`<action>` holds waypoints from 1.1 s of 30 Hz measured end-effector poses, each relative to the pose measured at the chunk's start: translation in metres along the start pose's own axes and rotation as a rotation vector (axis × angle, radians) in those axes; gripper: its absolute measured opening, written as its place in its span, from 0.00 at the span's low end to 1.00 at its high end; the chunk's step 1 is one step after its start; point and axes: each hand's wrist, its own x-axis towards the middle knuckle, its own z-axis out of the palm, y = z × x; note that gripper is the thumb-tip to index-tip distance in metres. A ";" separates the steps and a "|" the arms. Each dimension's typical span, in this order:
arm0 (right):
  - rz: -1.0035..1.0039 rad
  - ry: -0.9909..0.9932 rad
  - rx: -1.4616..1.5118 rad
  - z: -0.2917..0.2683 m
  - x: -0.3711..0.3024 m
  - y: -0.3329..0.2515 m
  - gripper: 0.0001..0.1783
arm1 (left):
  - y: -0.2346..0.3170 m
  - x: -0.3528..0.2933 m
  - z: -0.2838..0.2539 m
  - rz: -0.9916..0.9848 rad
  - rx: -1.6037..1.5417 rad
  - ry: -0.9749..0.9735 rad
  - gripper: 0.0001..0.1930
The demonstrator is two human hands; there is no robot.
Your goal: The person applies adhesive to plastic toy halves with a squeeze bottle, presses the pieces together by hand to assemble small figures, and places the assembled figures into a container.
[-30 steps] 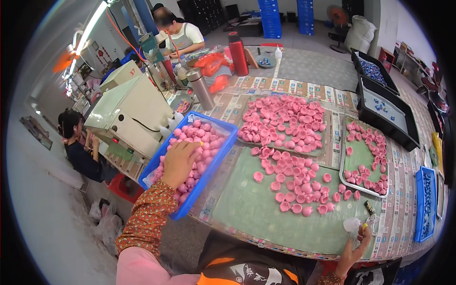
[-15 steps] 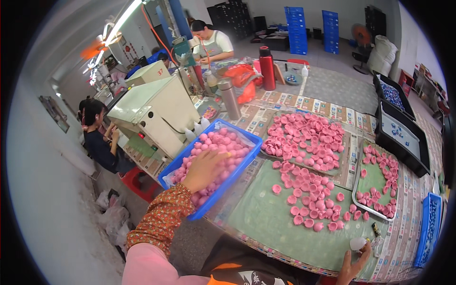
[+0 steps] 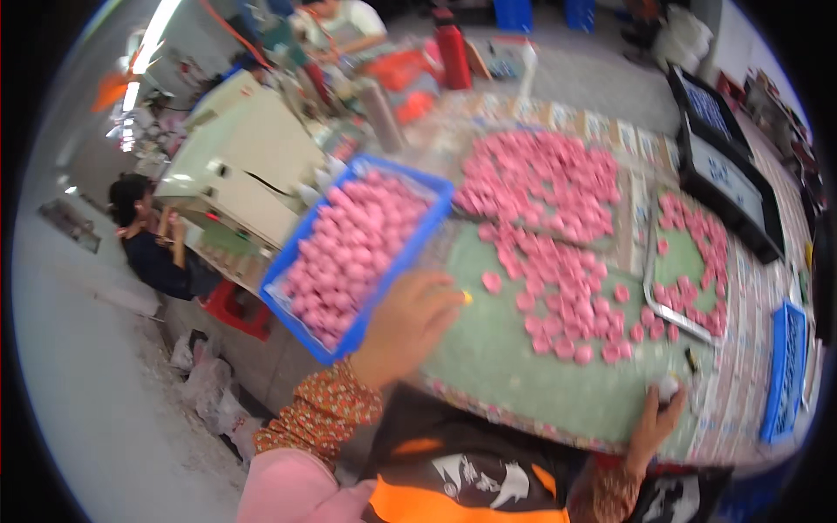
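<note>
In the head view, the left hand is beside the blue tray of pink balls; blur hides whether it grasps something. The right hand grasps a white container near pink cups. A sleeve catching the tray could spill balls.

Left hand stretches out, blurred, fingers pointing right; the right hand is curled lower

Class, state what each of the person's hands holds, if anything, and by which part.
The right hand holds a small white object; blur hides which part is gripped. Left hand: nothing visibly held, palm hidden.
</note>
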 end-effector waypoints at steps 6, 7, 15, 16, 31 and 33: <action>-0.061 0.005 0.252 0.006 -0.003 -0.001 0.18 | -0.021 0.019 0.048 -0.082 -0.038 0.003 0.07; -0.051 0.017 0.330 0.008 -0.006 -0.002 0.19 | -0.023 0.021 0.055 -0.138 -0.086 0.014 0.07; -0.059 -0.009 0.455 0.009 -0.029 -0.038 0.21 | -0.037 0.042 0.094 -0.122 0.116 0.125 0.09; -0.062 -0.043 0.434 0.010 -0.033 -0.039 0.21 | -0.037 0.042 0.100 -0.126 0.111 0.108 0.09; -0.002 -0.561 0.630 0.056 -0.074 -0.121 0.29 | 0.063 -0.024 0.071 -0.254 -0.672 -0.360 0.11; -0.057 -0.523 0.573 0.062 -0.078 -0.117 0.30 | 0.069 -0.030 0.071 -0.204 -0.778 -0.395 0.11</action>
